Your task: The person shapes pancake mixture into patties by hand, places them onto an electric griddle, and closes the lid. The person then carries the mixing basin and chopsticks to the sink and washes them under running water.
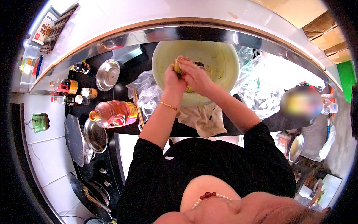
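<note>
While two hands hold a green clump, a wide bowl lies under them

On the dark table (134, 67), the pale bowl (223, 56) stands between crumpled plastic on the left (145, 91) and plastic on the right (257, 91). Inside its rim, more open room is to the right of the hands; the left wall is nearer. The left hand (174, 80) is curled, partly closed, around the green clump (179, 71); the right hand (195, 76), fingers slightly bent, covers it from the right. The clump is between both palms, so its long axis I cannot tell.
</note>
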